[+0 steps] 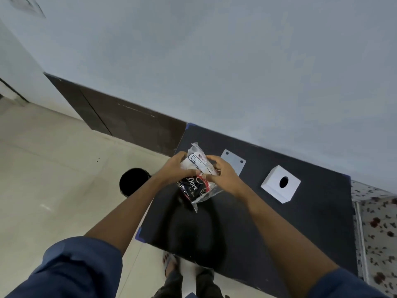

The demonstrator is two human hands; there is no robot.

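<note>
Plastic packet [200,176] — pinched between left hand [174,169] and right hand [223,176].

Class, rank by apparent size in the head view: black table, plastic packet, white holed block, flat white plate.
Black table
plastic packet, nearer the camera, so unsure against white holed block
flat white plate

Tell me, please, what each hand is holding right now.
Left hand: grips the clear plastic packet at its left side.
Right hand: pinches the same packet on its right side.
</note>
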